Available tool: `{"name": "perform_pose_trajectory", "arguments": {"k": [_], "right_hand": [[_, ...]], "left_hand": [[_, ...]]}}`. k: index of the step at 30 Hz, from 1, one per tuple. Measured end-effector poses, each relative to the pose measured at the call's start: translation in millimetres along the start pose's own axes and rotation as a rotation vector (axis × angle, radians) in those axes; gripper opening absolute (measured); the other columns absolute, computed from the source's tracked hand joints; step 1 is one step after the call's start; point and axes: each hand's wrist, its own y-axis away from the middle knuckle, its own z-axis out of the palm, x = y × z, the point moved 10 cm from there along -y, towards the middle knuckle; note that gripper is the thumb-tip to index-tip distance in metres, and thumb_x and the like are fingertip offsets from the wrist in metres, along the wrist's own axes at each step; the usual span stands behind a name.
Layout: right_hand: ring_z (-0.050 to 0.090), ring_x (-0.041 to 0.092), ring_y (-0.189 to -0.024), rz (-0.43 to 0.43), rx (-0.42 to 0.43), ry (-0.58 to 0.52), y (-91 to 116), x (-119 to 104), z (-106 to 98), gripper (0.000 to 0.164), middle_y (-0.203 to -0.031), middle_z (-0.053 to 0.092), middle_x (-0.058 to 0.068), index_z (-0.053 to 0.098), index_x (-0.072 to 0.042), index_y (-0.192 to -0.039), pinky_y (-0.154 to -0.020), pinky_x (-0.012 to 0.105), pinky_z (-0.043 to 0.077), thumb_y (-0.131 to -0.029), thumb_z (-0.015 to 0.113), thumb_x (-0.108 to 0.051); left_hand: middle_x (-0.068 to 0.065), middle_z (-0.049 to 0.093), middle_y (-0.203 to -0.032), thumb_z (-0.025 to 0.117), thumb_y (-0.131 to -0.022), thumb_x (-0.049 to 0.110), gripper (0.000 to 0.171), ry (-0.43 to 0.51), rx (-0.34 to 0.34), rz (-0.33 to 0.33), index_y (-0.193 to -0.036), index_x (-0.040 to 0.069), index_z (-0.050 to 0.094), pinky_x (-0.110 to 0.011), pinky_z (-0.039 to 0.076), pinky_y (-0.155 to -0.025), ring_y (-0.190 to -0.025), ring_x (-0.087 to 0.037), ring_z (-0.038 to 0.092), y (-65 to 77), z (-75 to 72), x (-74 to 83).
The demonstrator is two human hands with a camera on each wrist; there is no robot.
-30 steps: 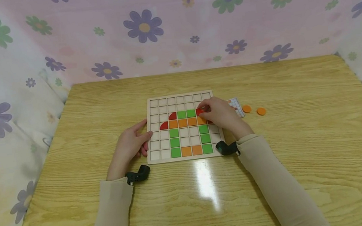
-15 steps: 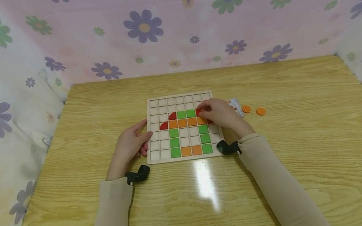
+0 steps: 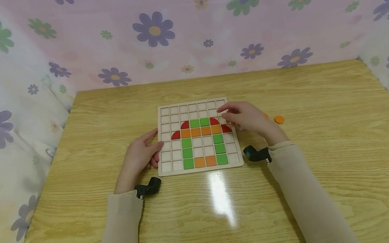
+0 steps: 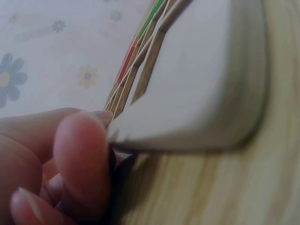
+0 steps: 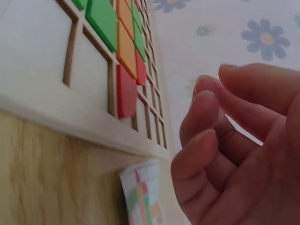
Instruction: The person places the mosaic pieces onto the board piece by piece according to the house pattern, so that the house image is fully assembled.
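Note:
My left hand (image 3: 141, 155) holds the left edge of a wooden grid board (image 3: 165, 111), thumb at the rim and index finger along the side. In the left wrist view the board's corner shows close to the thumb (image 4: 82, 145). Beyond the board's right side, my right hand (image 3: 247, 119) hovers with fingers loosely bent and nothing between them. Nearest to it is a red rounded tile (image 3: 213, 121) in its cell; another red tile (image 5: 125, 91) sits lower at the right. Green tiles (image 3: 186, 143) and orange tiles (image 3: 196, 132) fill several other cells.
A printed pattern card (image 5: 140, 197) lies right of the board, mostly hidden under the right hand in the head view. Orange round pieces, one of them a disc (image 3: 279, 119), lie on the wood-grain table (image 3: 331, 169). A flowered cloth (image 3: 183, 29) hangs behind.
My right hand has let go of the red tile at the right end of the row, leaving it in its cell, and has drawn back rightward. The left hand stays at the board.

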Motion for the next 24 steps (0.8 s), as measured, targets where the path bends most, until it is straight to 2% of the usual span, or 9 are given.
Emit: {"name": "perform_pose_trajectory", "arguments": {"k": [6,15,18,24], "right_hand": [[0.052,0.029,-0.072,-0.011,-0.031,0.038,11,3,-5,0.03,-0.084,0.056,0.013,0.056,-0.017,-0.117,-0.064,0.037,0.045,-0.091,0.051,-0.03],[0.05,0.023,-0.067,-0.036,-0.045,0.226,27,3,-5,0.03,-0.082,0.055,0.008,0.057,-0.018,-0.116,-0.062,0.033,0.042,-0.09,0.051,-0.033],[0.051,0.023,-0.068,-0.045,-0.048,0.225,35,1,-9,0.031,-0.082,0.056,0.009,0.056,-0.017,-0.117,-0.062,0.034,0.042,-0.09,0.051,-0.032],[0.053,0.025,-0.072,-0.049,-0.09,0.153,48,3,-14,0.033,-0.082,0.059,0.012,0.053,-0.015,-0.121,-0.065,0.038,0.046,-0.091,0.051,-0.03]], "left_hand": [[-0.011,0.058,-0.057,0.057,-0.086,0.038,0.055,0.008,0.003,-0.016,-0.136,0.034,0.036,-0.03,0.043,-0.04,-0.045,-0.023,0.057,1.0,0.4,0.8],[-0.01,0.058,-0.056,0.058,-0.085,0.039,0.056,-0.003,0.001,-0.005,-0.136,0.034,0.035,-0.03,0.043,-0.04,-0.045,-0.023,0.057,0.3,1.2,1.6],[-0.01,0.058,-0.057,0.058,-0.085,0.04,0.056,0.001,-0.003,-0.004,-0.136,0.035,0.035,-0.03,0.043,-0.041,-0.046,-0.023,0.057,-0.1,1.4,2.7],[-0.011,0.058,-0.057,0.057,-0.085,0.04,0.056,0.0,-0.007,-0.009,-0.136,0.034,0.035,-0.03,0.043,-0.041,-0.046,-0.023,0.057,-0.6,1.4,1.3]]}}
